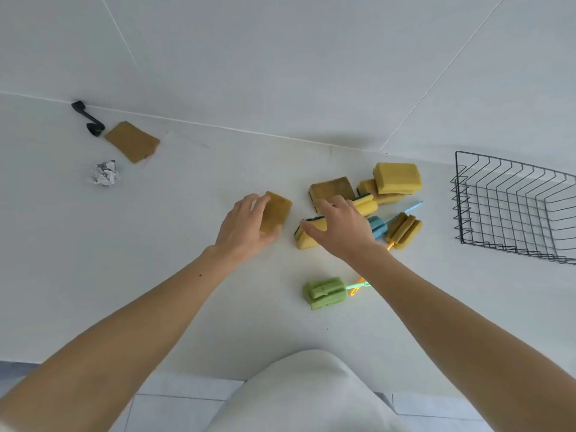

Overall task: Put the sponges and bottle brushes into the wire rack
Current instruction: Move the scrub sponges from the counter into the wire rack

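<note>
Both bare arms reach forward over a white countertop [187,275]. The left hand [246,226] lies on a brownish-yellow sponge [277,210], fingers curled over its near and left edges; the sponge sits on the counter, and whether it is firmly gripped or merely covered cannot be told. The right hand [339,229] is spread palm-down over a yellow sponge with a dark scouring side [307,235], thumb at its left edge and fingers extended past it; no closed grasp is evident.

Just beyond the right hand's fingers lies a worn brown sponge [332,188], and touching the fingertips is a yellow foam piece [366,204]. Further back right, a bright yellow sponge [397,177] rests on top of another sponge [367,188]. Right of the right wrist lie a blue bottle brush [378,227] with its handle pointing toward the rack, and a yellow-headed bottle brush [403,230] just beside it. A green bottle brush [325,293] lies nearer the person, under the right forearm line, its handle passing beneath the arm.

The black wire rack [511,210] stands at the right edge, well apart from both hands, with nothing seen inside.

At the far left, apart from the hands: one more brown sponge [132,141], a black hook-like object [88,118], and a crumpled foil ball [105,173].
</note>
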